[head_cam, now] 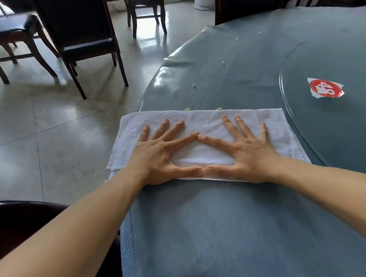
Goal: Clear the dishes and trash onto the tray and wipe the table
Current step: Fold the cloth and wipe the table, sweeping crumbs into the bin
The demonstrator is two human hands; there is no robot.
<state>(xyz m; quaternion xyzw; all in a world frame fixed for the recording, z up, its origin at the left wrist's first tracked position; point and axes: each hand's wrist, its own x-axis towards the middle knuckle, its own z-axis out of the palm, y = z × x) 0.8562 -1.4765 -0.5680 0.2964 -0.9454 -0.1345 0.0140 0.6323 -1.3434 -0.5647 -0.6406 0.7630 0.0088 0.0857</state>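
Note:
A folded white cloth (pixel 200 117) lies flat on the blue-grey round table (pixel 217 240), near its left edge. My left hand (pixel 160 152) presses on the cloth's left half with fingers spread straight. Beside it my right hand (pixel 247 149) presses on the right half, also flat and spread. The two forefingers and the two thumbs touch tip to tip. Small yellowish crumbs (pixel 187 109) sit just beyond the cloth's far edge, and a few white specks (pixel 223 63) and a trail of droplets lie farther out on the table.
A glass turntable (pixel 349 136) covers the table's right part, with a torn red-and-white sticker (pixel 326 87) on it. Dark wooden chairs (pixel 86 36) stand on the tiled floor at left and behind the table. A dark chair back (pixel 11 227) is at lower left.

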